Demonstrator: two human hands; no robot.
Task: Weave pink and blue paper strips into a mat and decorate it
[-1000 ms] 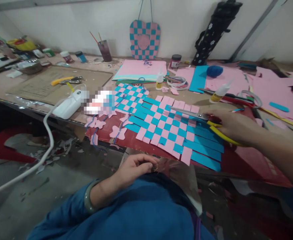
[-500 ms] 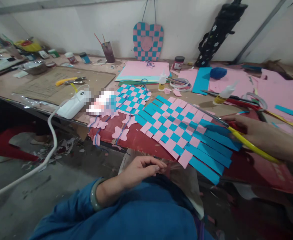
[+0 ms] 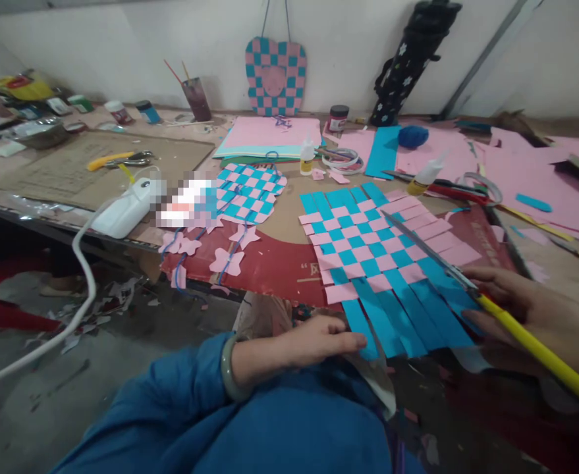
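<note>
A woven mat of pink and blue strips (image 3: 363,240) lies on the red cardboard, its long loose blue ends hanging toward me over the table edge. My right hand (image 3: 526,322) is closed around scissors with yellow and red handles (image 3: 526,336). Their blades lie over the right part of the weave and look nearly together. Close to the lower left blue strip end is my left hand (image 3: 319,339), fingers loosely bent and thumb out, with nothing seen in it. Whether it touches the strip I cannot tell.
Left of the mat are a smaller checkered piece (image 3: 249,191), pink cut-outs on blue cords (image 3: 227,262) and a white corded device (image 3: 126,207). Behind stand glue bottles (image 3: 307,158) and stacked paper (image 3: 269,135). Another pair of scissors with red handles (image 3: 462,191) lies at right.
The woven mat has turned clockwise, so its loose blue ends now point toward me instead of to the right. My left hand has moved right, to the blue ends. The scissors remain in my right hand.
</note>
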